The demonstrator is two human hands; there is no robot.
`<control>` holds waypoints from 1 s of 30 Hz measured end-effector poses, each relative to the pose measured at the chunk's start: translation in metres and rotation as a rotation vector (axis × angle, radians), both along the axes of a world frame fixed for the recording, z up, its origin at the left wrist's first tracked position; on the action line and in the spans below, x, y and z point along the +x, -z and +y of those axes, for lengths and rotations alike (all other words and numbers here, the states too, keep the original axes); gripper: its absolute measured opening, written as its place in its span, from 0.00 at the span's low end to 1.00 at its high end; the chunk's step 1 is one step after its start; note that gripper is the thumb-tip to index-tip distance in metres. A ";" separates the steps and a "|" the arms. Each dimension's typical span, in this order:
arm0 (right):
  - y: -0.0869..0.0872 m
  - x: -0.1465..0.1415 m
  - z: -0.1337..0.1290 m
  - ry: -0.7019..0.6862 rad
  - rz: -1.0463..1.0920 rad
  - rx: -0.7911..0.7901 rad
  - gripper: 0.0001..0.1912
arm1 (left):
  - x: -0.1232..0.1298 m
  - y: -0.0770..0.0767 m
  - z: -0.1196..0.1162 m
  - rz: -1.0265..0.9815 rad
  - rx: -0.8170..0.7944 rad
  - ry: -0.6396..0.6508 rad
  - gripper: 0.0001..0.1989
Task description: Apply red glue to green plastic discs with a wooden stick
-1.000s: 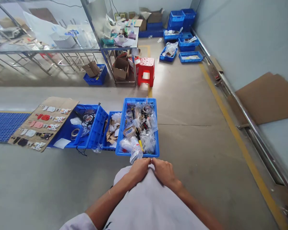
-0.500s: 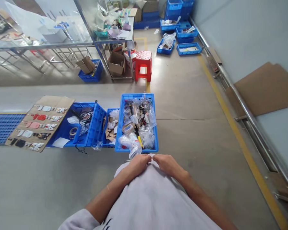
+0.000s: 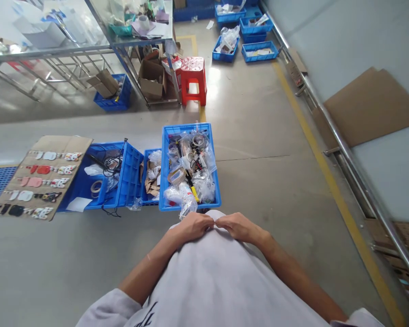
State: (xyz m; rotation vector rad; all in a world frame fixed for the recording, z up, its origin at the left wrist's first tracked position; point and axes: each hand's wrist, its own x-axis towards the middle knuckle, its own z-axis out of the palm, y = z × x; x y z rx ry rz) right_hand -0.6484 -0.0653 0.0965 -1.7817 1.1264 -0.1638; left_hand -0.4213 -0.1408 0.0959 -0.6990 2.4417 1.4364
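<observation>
My left hand (image 3: 197, 226) and my right hand (image 3: 239, 226) meet at the front of my white shirt (image 3: 207, 277). Both have their fingers curled, with the tips almost touching. Whatever lies between those fingertips, if anything, is too small or hidden to name. Just beyond the hands stands a blue crate (image 3: 190, 209), filled with plastic bags, tape rolls and a yellow-and-black tool (image 3: 193, 190). A clear plastic bag (image 3: 188, 203) hangs over its near edge, close to my left hand.
Left of the crate are a smaller blue bin (image 3: 145, 200) and a large blue crate (image 3: 131, 175) with cables. A cardboard sheet (image 3: 51, 159) of small coloured parts leans there. Farther off are a red stool (image 3: 193, 81), a metal table (image 3: 139, 41) and a wall rail (image 3: 347, 147).
The view has shifted, so the crates, stool and table appear farther left and somewhat higher. My hands stay together at the shirt, fingers still curled.
</observation>
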 end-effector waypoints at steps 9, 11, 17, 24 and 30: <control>-0.011 -0.011 -0.001 0.006 0.011 0.030 0.15 | -0.006 -0.003 -0.008 0.042 0.099 0.026 0.14; -0.012 -0.008 -0.002 0.047 0.095 0.021 0.15 | -0.011 0.000 -0.006 -0.006 0.095 -0.032 0.13; -0.005 0.012 0.000 0.189 0.389 -0.040 0.13 | -0.028 0.004 -0.003 -0.158 0.150 -0.301 0.13; 0.013 0.000 0.007 0.059 0.294 -0.249 0.17 | -0.023 0.007 -0.028 -0.088 0.694 -0.252 0.17; 0.007 -0.009 0.009 0.016 0.128 -0.416 0.23 | -0.018 -0.005 -0.043 0.023 1.026 -0.133 0.26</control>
